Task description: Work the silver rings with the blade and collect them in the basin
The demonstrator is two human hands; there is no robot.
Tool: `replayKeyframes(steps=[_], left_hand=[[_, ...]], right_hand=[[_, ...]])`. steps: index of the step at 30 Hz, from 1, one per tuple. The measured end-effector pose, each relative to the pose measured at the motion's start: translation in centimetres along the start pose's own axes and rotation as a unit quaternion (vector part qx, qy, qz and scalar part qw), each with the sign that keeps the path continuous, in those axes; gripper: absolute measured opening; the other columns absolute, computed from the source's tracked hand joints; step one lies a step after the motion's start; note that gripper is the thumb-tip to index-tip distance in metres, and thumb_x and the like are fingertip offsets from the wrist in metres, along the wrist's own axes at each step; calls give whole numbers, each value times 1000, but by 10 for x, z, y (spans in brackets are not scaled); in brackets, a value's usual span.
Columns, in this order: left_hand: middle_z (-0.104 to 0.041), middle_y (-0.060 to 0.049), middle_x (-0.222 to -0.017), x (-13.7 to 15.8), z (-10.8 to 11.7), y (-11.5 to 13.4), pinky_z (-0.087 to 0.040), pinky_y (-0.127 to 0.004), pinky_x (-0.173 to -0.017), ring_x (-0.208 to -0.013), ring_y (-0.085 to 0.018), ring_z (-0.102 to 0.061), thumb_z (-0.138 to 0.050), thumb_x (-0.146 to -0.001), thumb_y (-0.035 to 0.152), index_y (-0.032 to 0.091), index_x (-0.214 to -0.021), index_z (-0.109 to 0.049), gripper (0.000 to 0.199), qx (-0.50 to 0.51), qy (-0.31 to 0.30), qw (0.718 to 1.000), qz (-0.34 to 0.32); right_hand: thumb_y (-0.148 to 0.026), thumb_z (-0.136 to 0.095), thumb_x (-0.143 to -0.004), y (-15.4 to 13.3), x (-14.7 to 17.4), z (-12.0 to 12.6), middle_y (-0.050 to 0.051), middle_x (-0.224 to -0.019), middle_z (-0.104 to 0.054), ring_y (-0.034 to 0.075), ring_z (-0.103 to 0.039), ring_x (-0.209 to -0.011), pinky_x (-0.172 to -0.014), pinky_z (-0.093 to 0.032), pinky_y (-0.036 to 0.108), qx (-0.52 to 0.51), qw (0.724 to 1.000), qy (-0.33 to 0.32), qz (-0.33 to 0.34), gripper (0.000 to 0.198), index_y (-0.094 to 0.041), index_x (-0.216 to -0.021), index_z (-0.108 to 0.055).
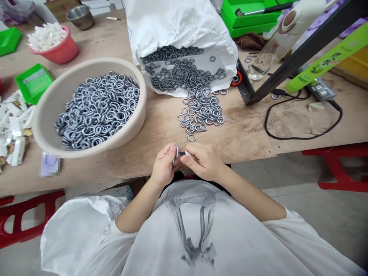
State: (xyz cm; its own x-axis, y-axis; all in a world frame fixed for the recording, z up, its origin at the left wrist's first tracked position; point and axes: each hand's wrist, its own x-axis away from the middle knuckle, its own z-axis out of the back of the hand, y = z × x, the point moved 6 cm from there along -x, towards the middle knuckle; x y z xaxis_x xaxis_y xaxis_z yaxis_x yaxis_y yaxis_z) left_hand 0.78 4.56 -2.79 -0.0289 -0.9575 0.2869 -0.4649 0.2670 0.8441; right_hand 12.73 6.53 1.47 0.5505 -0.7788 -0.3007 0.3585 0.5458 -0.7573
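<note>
At the table's front edge my left hand pinches a grey ring between thumb and fingers. Close beside it, my right hand is closed on a slim tool with a dark shaft and a whitish part. Most of that tool is hidden in the fingers, and its dark end points at the ring; whether they touch I cannot tell. Beyond my hands a loose pile of grey rings spills from a white sack. On the left, a large beige basin holds many similar rings.
Left of the basin stand a green tray, a pink bowl of white pieces and a heap of white parts. To the right are a black metal frame, a glass bottle and a black cable. Red stools flank the table.
</note>
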Motion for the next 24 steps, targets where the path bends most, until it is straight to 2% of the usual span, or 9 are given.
replayKeyframes(steps=[7,10,12,15,18,21,24], left_hand=[[-35,7,-52,-1,3,-2,-22,-18,-42,-45,-5,-24,-73,-76,59,17,-66,-50,49,-32,-25,999,1],[-36,6,-52,5,1,-7,-21,-20,-43,-45,-6,-26,-70,-79,59,16,-64,-51,49,-62,-88,994,15],[-39,4,-52,10,0,-10,-22,-21,-44,-46,-6,-29,-69,-80,58,16,-64,-53,48,-74,-124,989,26],[-40,4,-52,9,8,-8,-27,-21,-44,-46,-7,-33,-69,-82,55,16,-63,-53,46,-50,-90,994,26],[-43,4,-52,3,17,-2,-35,-21,-45,-47,-8,-38,-71,-81,50,16,-69,-58,39,-35,-45,998,24],[-45,5,-52,-3,22,2,-39,-20,-44,-47,-8,-40,-73,-79,46,15,-80,-65,33,-24,-20,999,29],[-44,5,-51,-6,23,4,-39,-20,-41,-48,-10,-42,-74,-75,44,16,-77,-62,31,17,-14,999,48]], right_hand=[[-49,-41,-100,-1,-3,-3,-2,-62,-46,11,-38,-58,-58,-23,27,31,999,-40,-3,46,-20,-64,-41],[-51,-38,-100,25,-6,3,-1,-61,-49,13,-43,-58,-58,-23,28,66,992,-18,-103,47,-20,-65,-45],[-50,-38,-100,44,-5,10,1,-67,-57,16,-49,-64,-59,-24,28,129,975,6,-179,44,-20,-70,-53],[-49,-50,-97,59,-3,8,7,-94,-68,22,-59,-80,-61,-28,30,226,953,-19,-199,34,-20,-91,-64],[-42,-56,-95,63,0,0,10,-111,-67,26,-62,-89,-63,-31,31,280,936,-55,-207,29,-20,-111,-65],[-34,-51,-97,64,-1,-2,10,-112,-67,26,-63,-93,-65,-34,32,285,932,-50,-220,26,-21,-114,-66],[-37,-54,-96,65,-6,0,11,-114,-66,27,-62,-92,-65,-35,32,283,931,-33,-228,26,-20,-111,-66]])
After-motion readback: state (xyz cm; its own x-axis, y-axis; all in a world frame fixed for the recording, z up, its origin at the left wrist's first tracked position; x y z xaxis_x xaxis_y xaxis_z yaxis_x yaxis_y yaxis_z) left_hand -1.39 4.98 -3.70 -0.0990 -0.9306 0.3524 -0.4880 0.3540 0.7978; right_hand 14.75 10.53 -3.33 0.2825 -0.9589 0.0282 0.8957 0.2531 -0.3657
